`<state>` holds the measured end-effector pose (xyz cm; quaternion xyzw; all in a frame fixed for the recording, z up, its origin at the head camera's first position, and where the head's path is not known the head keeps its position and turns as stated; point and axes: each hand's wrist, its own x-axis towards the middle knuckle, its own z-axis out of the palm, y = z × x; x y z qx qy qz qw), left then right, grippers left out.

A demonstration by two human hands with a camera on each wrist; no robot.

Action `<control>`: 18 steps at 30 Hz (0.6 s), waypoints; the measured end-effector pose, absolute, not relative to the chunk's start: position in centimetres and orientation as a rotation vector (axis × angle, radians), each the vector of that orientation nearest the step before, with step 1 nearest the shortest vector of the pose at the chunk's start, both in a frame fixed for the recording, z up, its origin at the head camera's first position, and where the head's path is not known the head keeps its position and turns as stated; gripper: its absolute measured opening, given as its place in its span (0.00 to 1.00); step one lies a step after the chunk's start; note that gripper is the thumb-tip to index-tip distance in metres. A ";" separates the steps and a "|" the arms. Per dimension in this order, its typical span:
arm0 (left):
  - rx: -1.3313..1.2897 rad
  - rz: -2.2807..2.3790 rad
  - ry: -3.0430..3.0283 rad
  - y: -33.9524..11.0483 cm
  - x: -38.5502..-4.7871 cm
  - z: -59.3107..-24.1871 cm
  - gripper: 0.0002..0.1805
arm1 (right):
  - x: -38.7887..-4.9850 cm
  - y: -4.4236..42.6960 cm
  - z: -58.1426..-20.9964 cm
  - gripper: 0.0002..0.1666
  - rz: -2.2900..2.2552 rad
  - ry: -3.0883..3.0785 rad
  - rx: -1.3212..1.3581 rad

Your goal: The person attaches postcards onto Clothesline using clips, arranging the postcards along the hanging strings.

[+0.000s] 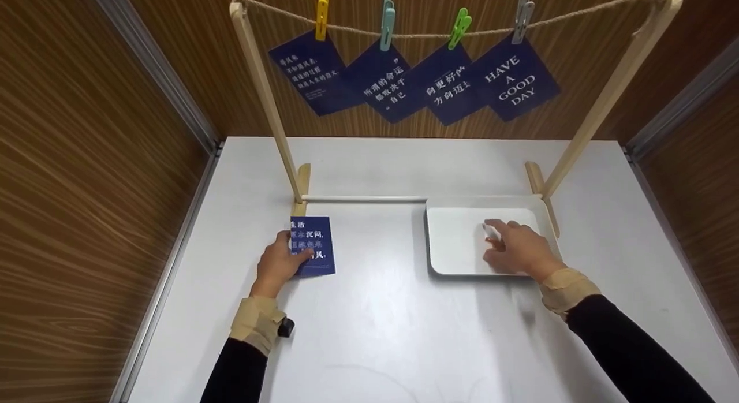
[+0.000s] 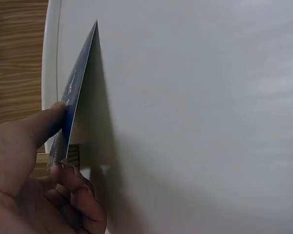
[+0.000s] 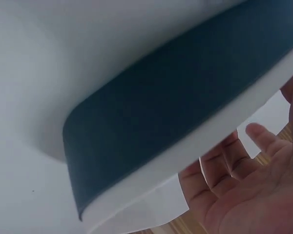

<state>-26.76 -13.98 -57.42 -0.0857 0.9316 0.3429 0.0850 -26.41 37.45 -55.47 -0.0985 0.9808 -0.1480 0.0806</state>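
Observation:
My left hand (image 1: pixel 277 267) pinches a dark blue card (image 1: pixel 316 237) with white printed characters at its left edge, thumb on the printed face. In the left wrist view the card (image 2: pixel 77 87) appears nearly edge-on, tilted up from the table. At the right, my right hand (image 1: pixel 522 250) reaches over a white tray (image 1: pixel 453 235), thumb and fingers apart. A small orange item (image 1: pixel 492 242) shows between them, partly hidden, with a small greyish item (image 1: pixel 485 226) near the index fingertip. From the right wrist, the tray's dark outer wall (image 3: pixel 171 112) blocks sight of both.
Behind the tray, a wooden frame (image 1: pixel 262 97) carries a twine line (image 1: pixel 358 32). Dark blue cards (image 1: pixel 522 77) hang there from yellow (image 1: pixel 322 16), light blue (image 1: pixel 387 26), green (image 1: pixel 460 29) and grey (image 1: pixel 523 19) clothespins. Wood-grain panels (image 1: pixel 86 160) enclose the white table (image 1: pixel 381 322).

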 end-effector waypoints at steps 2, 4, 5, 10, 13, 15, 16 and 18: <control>-0.274 1.106 2.744 -13.9 -26.7 -57.3 0.44 | -26.5 37.3 -55.5 0.39 -0.429 2.937 -0.307; -0.284 1.171 2.726 -13.7 -26.7 -57.3 0.42 | -26.6 37.3 -55.6 0.34 -0.418 2.946 -0.337; -0.282 1.195 2.725 -13.6 -26.8 -57.2 0.40 | -26.6 37.4 -55.6 0.31 -0.413 2.952 -0.352; -0.228 1.262 2.769 -12.7 -27.3 -57.0 0.30 | -26.6 37.7 -55.6 0.17 -0.438 2.987 -0.382; -0.211 1.308 2.789 -12.2 -27.6 -56.7 0.26 | -26.7 37.8 -55.5 0.14 -0.455 2.985 -0.379; -0.211 1.360 2.790 -11.9 -27.6 -56.4 0.23 | -26.8 37.7 -55.6 0.13 -0.462 2.982 -0.385; -0.205 1.384 2.797 -11.7 -27.6 -56.2 0.22 | -26.8 37.7 -55.6 0.12 -0.471 2.980 -0.387; -0.178 1.452 2.803 -11.3 -27.4 -55.8 0.20 | -26.9 37.7 -55.6 0.11 -0.504 2.975 -0.380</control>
